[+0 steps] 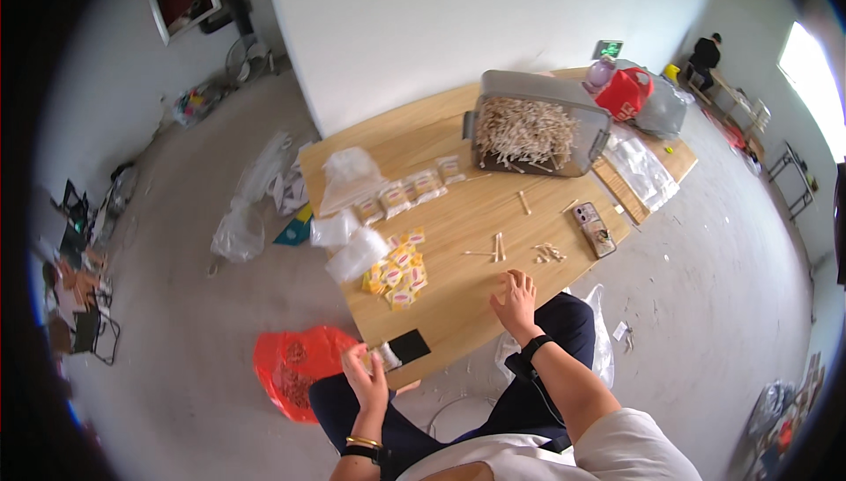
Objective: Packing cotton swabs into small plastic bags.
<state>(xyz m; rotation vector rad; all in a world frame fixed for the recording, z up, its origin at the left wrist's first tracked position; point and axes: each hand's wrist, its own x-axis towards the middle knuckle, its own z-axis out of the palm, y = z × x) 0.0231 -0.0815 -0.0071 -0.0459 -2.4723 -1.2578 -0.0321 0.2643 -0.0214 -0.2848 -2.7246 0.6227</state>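
Observation:
My left hand is at the table's near left edge, its fingers curled around a small white bundle, perhaps a packet of swabs; its exact make-up is too small to tell. A black square pad lies just beside it. My right hand is over the near right part of the table, fingers apart and slightly bent, nothing visible in them. Beyond it lie a small pile of cotton swabs and a few loose swabs. A grey plastic bin, tipped toward me, holds a mass of swabs.
Yellow-and-white sachets lie left of centre, with a row of filled packets and clear plastic bags behind. A phone rests near the right edge. A red bag stands below left. Another person sits far right.

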